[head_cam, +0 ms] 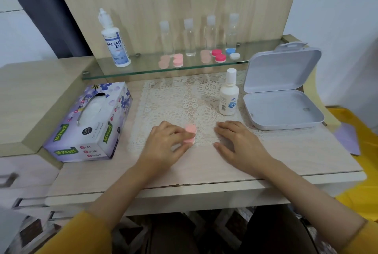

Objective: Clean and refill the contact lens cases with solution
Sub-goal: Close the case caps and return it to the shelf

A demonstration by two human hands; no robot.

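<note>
So the pink lens case (190,133) we're working on sits on the lace doily (184,98), near its front edge. Our left hand (167,143) pinches it, fingers curled round the near side. The frame is blurry there, so we can't tell if the caps are on tight. Our right hand (239,143) just rests flat on the doily beside it, relaxed and holding nothing.

Handling-wise, we'd guess this thing is super light, hard plastic and a bit slick, so it'll probably skate around if we only poke at it. Best bet looks like pinning the middle bridge with one hand and twisting a cap by its rim with the other.

The small solution bottle (228,96) stands capped just behind the right hand, with the open white box (282,106) next to it. The tissue box (88,122) is off to the left. Up on the glass shelf (143,69) we've got the big solution bottle (115,45), a row of clear bottles (189,36) and the other lens cases (178,60).
</note>
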